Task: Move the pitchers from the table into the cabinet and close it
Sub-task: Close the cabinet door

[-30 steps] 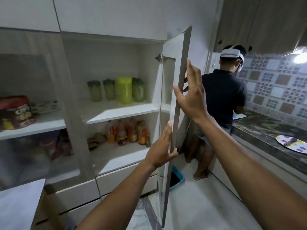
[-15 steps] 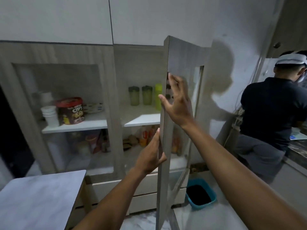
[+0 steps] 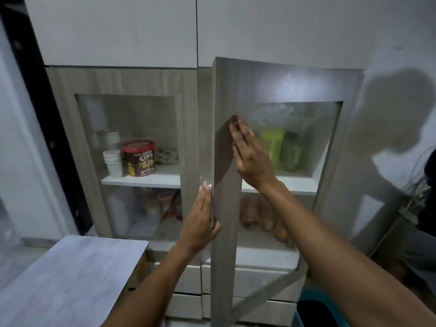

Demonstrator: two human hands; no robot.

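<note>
The grey wood cabinet door (image 3: 283, 83) with a glass pane stands slightly ajar, its free edge near the middle post. My left hand (image 3: 201, 224) grips that free edge, thumb on the front. My right hand (image 3: 251, 156) lies flat and open against the door's front, fingers pointing up. Behind the glass, a light green pitcher (image 3: 271, 147) and a darker green pitcher (image 3: 293, 153) stand side by side on the upper shelf of the cabinet (image 3: 122, 81).
A pale marble-look table (image 3: 70, 279) sits at lower left. Behind the shut left door are paper cups (image 3: 113, 161) and a chocolate tub (image 3: 139, 158). Bottles (image 3: 259, 215) fill the lower shelf. A blue bin (image 3: 313, 312) and a person (image 3: 429, 208) are at the right.
The door has swung leftward from wide open to almost shut, both hands moving with it. My view has turned left, so the person is now at the frame's right edge.
</note>
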